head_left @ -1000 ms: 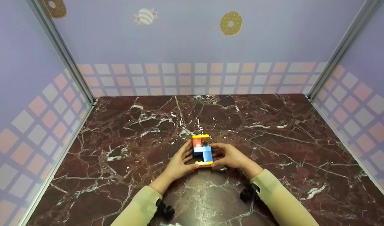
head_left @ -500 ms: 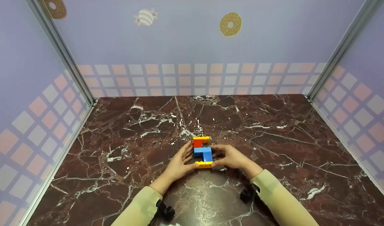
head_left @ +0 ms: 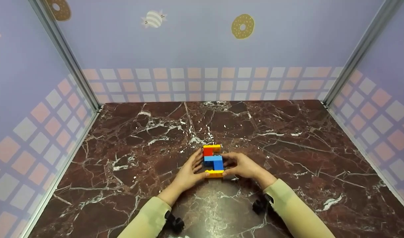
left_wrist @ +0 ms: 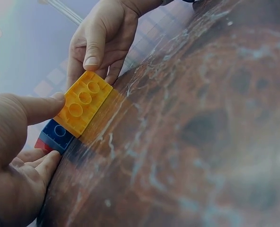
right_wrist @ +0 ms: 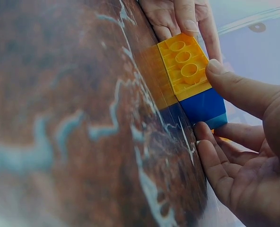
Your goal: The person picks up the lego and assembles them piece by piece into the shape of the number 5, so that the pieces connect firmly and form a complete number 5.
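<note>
A build of toy building bricks lies in front of me at the middle of the table, between both hands. Nearest me is a yellow brick (head_left: 214,174), its hollow underside with round tubes facing the wrist cameras. Behind it come blue bricks (head_left: 218,164), then a red brick (head_left: 208,151), with another yellow brick (head_left: 212,146) at the far end. My left hand (head_left: 189,172) holds the build from the left, thumb on the near yellow brick's corner. From the right, my right hand (head_left: 243,166) grips it, thumb at the opposite corner and fingers beside the blue bricks.
The table (head_left: 139,148) has a glossy dark red marbled top. Lilac panels with checks enclose it at the back (head_left: 202,49) and both sides. Black wrist-camera mounts (head_left: 174,222) hang below the sleeves, close over the tabletop.
The far end of the brick build has shifted slightly toward me, and the bright glare on its faces has faded. Both hands keep nearly the same position and hold.
</note>
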Demonstrator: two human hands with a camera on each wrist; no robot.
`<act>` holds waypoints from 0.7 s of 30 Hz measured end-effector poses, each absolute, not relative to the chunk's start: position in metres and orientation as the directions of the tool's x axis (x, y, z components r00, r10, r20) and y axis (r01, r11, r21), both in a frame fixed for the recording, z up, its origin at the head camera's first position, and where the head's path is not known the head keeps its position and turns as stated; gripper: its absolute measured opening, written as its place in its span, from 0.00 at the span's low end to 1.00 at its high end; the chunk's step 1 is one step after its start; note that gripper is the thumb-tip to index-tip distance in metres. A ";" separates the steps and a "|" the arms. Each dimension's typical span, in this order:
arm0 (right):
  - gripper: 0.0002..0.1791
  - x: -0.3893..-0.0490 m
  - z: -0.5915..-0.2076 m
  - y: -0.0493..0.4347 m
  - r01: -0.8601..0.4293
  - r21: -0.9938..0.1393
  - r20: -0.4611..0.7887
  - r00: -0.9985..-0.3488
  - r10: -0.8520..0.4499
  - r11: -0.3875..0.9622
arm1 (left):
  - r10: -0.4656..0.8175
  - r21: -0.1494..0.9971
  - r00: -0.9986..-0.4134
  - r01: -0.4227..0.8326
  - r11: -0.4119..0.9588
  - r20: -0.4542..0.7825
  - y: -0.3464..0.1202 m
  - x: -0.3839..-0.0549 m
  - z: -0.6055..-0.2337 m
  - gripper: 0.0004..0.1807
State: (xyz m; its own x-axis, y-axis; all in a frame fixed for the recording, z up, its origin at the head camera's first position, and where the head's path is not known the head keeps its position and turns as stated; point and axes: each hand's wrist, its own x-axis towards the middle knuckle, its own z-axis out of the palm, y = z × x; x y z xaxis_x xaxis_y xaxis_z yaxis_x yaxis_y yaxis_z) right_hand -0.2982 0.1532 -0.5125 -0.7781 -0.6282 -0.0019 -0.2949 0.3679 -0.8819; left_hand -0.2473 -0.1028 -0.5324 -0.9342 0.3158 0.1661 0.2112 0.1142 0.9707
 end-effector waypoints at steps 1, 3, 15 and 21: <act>0.41 -0.298 -0.512 0.153 -0.298 -0.879 -0.002 -0.778 -0.628 0.371 | 0.316 0.972 -0.935 0.208 0.113 0.163 -0.103 -0.247 -0.532 0.51; 0.41 -0.298 -0.512 0.154 -0.302 -0.875 -0.004 -0.777 -0.629 0.378 | 0.317 0.973 -0.935 0.203 0.114 0.158 -0.102 -0.247 -0.532 0.51; 0.40 -0.304 -0.507 0.157 -0.286 -0.883 -0.029 -0.759 -0.651 0.372 | 0.292 0.969 -0.943 0.205 0.140 0.157 -0.104 -0.249 -0.530 0.49; 0.39 -0.310 -0.505 0.165 -0.272 -0.889 -0.029 -0.770 -0.638 0.369 | 0.258 0.964 -0.952 0.212 0.161 0.167 -0.107 -0.251 -0.532 0.46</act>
